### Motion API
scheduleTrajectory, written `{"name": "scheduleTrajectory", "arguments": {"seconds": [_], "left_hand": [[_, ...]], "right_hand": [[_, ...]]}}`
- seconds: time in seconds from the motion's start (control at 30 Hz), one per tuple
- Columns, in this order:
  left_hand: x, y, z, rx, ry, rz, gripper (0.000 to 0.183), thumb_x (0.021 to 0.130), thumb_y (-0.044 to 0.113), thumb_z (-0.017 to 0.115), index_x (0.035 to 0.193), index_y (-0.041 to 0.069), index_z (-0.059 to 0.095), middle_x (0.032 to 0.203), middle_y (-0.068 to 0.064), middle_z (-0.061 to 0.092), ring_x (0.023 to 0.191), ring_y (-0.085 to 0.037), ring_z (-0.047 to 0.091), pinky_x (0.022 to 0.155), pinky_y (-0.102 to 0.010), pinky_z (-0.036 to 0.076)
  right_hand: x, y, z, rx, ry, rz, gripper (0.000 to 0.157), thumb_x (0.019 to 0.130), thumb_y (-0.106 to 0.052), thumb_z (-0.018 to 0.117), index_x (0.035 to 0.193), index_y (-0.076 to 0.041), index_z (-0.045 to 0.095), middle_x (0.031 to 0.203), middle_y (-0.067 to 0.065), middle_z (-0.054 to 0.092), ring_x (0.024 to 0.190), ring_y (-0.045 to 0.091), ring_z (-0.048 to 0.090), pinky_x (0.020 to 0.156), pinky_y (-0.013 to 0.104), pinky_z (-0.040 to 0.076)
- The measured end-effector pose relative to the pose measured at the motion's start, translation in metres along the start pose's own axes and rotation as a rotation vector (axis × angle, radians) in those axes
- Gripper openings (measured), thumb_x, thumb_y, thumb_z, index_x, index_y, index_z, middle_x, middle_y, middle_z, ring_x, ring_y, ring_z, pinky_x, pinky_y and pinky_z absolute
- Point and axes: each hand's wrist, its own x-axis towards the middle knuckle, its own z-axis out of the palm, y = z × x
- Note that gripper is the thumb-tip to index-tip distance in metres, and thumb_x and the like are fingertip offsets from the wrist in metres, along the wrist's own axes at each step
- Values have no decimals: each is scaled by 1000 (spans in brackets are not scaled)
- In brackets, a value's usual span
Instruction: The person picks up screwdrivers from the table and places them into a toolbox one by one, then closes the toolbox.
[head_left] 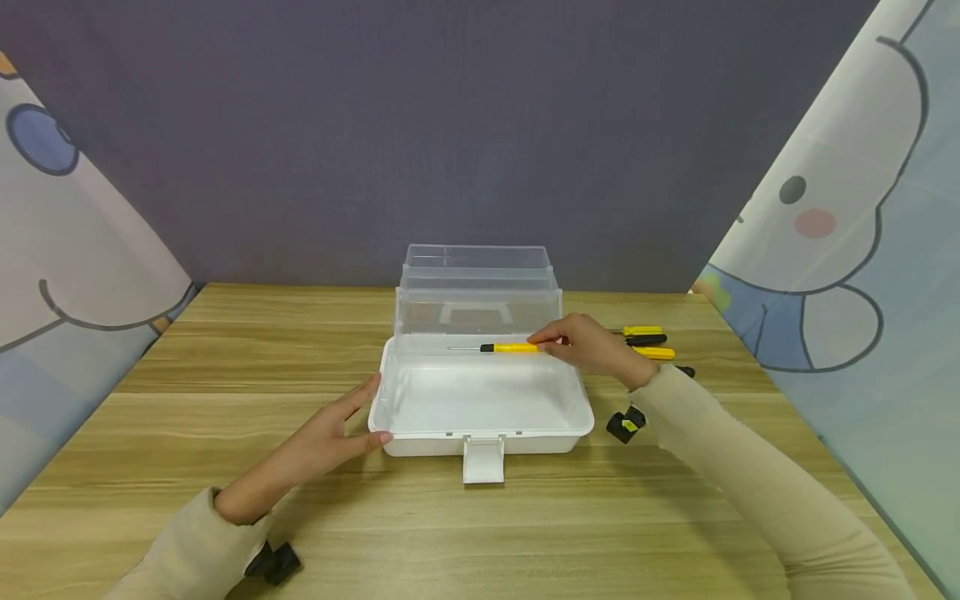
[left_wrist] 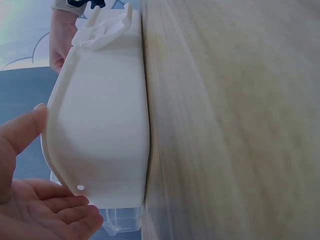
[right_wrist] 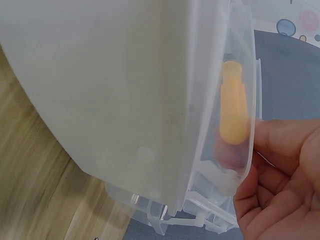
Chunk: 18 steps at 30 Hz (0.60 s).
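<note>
A white toolbox (head_left: 427,447) stands open on the wooden table, its front latch (head_left: 483,463) hanging down. Clear trays or lid panels (head_left: 480,275) rise at its back. Over the rear of the box, my right hand (head_left: 592,346) pinches the butt of a yellow-handled screwdriver (head_left: 516,347), whose thin shaft points left. The handle (right_wrist: 233,107) shows through clear plastic in the right wrist view. My left hand (head_left: 326,442) touches the box's left end, thumb at the front rim and fingers spread along the side. In the left wrist view those fingers (left_wrist: 70,210) look relaxed.
To the right of the box lie more tools: a yellow handle (head_left: 643,331), a black handle (head_left: 647,340) and another yellow handle (head_left: 656,353), partly behind my right arm. A dark wall (head_left: 480,142) stands at the table's back edge, with patterned curtains (head_left: 840,183) on both sides.
</note>
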Motion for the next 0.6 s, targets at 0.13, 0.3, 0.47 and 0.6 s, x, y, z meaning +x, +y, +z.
{"name": "scheduleTrajectory", "arguments": {"seconds": [0.13, 0.3, 0.47, 0.6], "left_hand": [[0, 0, 0, -2, 2, -4, 87, 87, 29, 69, 148, -5, 17, 154, -23, 14, 141, -41, 9, 108, -60, 13], [-1, 0, 0, -7, 3, -4, 87, 87, 28, 69, 147, -5, 17, 153, -25, 13, 141, -43, 8, 108, -61, 13], [-1, 0, 1, 1, 8, 3, 87, 86, 29, 69, 147, -5, 18, 154, -23, 14, 140, -43, 9, 108, -61, 13], [-1, 0, 1, 2, 6, 7, 86, 86, 29, 69, 147, -5, 18, 154, -24, 14, 140, -43, 9, 108, -61, 13]], "right_hand": [[-1, 1, 1, -7, 3, -5, 24, 92, 0, 58, 113, 1, 67, 109, 17, 68, 63, 15, 47, 55, 25, 40], [-1, 2, 1, -19, 6, -7, 24, 91, 0, 58, 114, 1, 68, 109, 16, 68, 65, 15, 48, 56, 25, 41], [-2, 1, 1, -24, 12, 6, 24, 91, -1, 58, 113, -1, 68, 109, 16, 68, 66, 16, 49, 57, 26, 40], [-3, 1, 2, -19, 23, 4, 24, 91, -2, 59, 113, -1, 68, 109, 15, 68, 68, 16, 49, 59, 26, 41]]}}
